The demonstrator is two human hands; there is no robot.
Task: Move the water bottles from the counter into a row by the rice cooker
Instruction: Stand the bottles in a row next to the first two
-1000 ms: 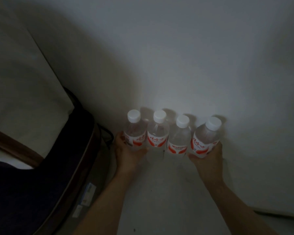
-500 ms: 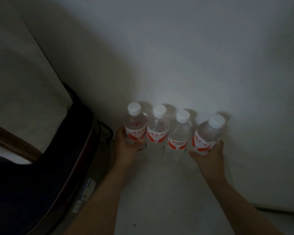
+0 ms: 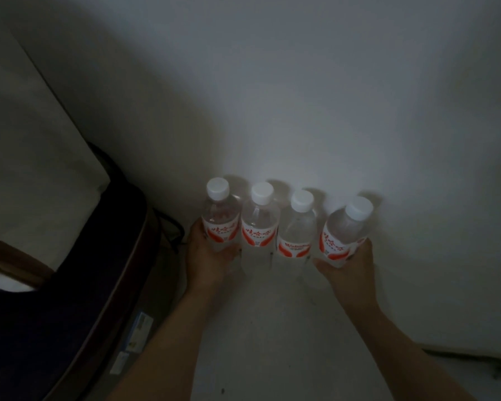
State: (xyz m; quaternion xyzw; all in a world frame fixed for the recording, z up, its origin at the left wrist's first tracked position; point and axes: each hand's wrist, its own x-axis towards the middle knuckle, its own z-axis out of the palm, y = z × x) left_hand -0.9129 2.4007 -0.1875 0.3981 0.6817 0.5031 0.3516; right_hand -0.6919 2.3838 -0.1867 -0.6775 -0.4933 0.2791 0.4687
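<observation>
Several clear water bottles with white caps and red-and-white labels stand in a row against the white wall. My left hand (image 3: 208,257) is wrapped around the leftmost bottle (image 3: 219,219). My right hand (image 3: 350,266) grips the rightmost bottle (image 3: 343,231), which leans to the right. Between them stand two bottles (image 3: 260,224) (image 3: 297,230), upright and touching each other. The dark rounded appliance (image 3: 55,299), apparently the rice cooker, sits at the left of the row.
A black cord (image 3: 168,230) loops behind the appliance near the leftmost bottle. The pale surface (image 3: 272,342) runs toward me between my forearms. A white wall (image 3: 301,96) backs the row, and a light panel (image 3: 26,140) stands at the left.
The row of bottles and both hands have hardly shifted; my left hand has closed more tightly round the leftmost bottle. The rightmost bottle still leans right.
</observation>
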